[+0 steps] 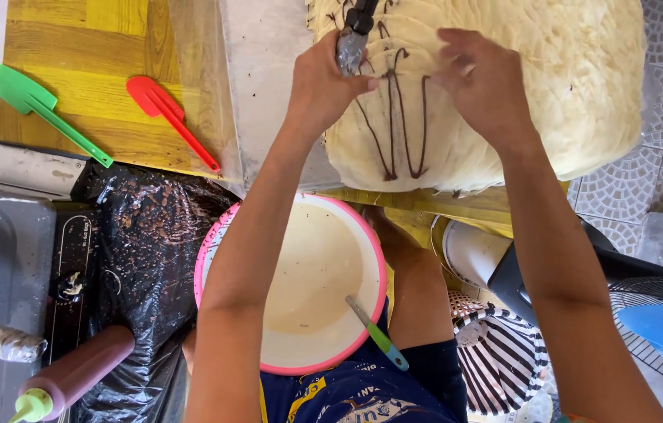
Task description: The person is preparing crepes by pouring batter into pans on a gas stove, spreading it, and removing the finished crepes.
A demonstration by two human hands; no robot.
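Note:
A large cream-frosted cake (551, 86) sits on a board at the top of the view, with dark chocolate lines (394, 133) running down its near side. My left hand (324, 82) grips a clear piping bag (353, 35) of dark chocolate over the cake's near edge. My right hand (480, 78) hovers over the frosting beside it, fingers bent, and holds nothing that I can see. Below my arms a pink-rimmed bowl (288, 364) rests on my lap with a green-handled spatula (378, 337) leaning on its rim.
A green spatula (41, 110) and a red spatula (171, 117) lie on the yellow wooden table (104, 47). A stove (10, 258) with crumpled black plastic (151, 243) stands at left, and a squeeze bottle (73, 376) lies there. A fan (661, 313) is at right.

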